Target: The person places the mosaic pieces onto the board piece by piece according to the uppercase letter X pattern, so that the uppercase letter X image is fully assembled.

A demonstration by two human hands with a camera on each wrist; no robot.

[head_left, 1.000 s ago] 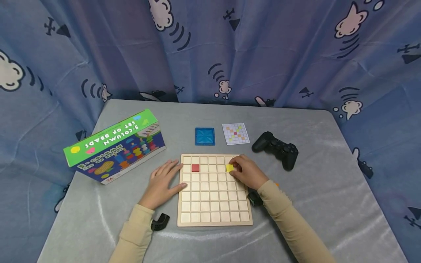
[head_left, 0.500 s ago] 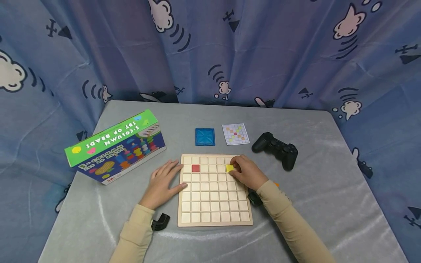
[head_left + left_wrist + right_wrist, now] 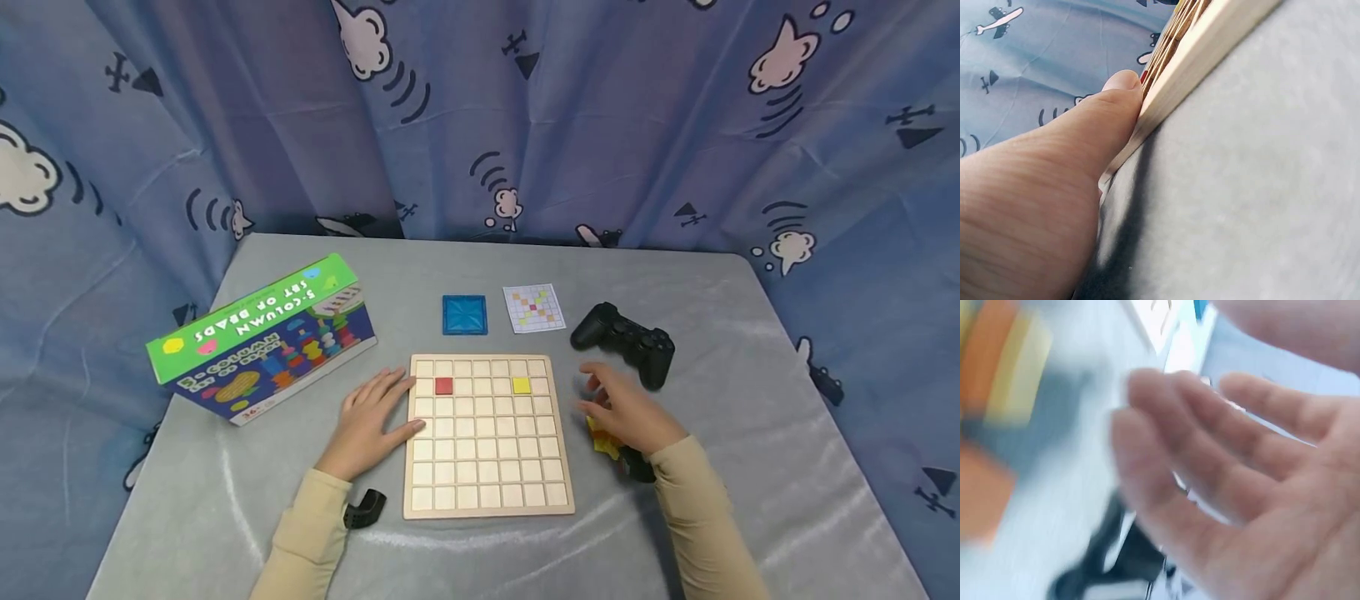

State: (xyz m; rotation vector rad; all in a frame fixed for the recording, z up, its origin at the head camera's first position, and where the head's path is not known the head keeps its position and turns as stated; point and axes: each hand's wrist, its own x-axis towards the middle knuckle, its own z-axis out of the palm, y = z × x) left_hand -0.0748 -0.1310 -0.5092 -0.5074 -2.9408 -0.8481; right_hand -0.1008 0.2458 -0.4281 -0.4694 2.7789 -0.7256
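Note:
The wooden grid board (image 3: pixel 476 450) lies at the middle of the table, with a red square tile (image 3: pixel 444 386) and a yellow square tile (image 3: pixel 521 385) in its second row from the back. My left hand (image 3: pixel 366 427) rests at the board's left edge, fingers extended; its thumb (image 3: pixel 1119 94) touches the edge in the left wrist view. To the right of the board, my right hand (image 3: pixel 632 410) is empty, its fingers loosely bent. It partly hides some yellow and orange tiles (image 3: pixel 602 440), which appear blurred beside the fingers in the right wrist view, including an orange tile (image 3: pixel 982 494).
Behind the board lie a blue square tray (image 3: pixel 464 315) and a printed pattern card (image 3: pixel 534 308). A black game controller (image 3: pixel 626 342) sits at the back right. A green and blue box (image 3: pixel 262 337) stands at the left. A patterned curtain (image 3: pixel 450 117) hangs behind the table.
My right hand has let go of the yellow tile, which stays on the board, and has moved right, over the loose tiles. The left hand has kept its place.

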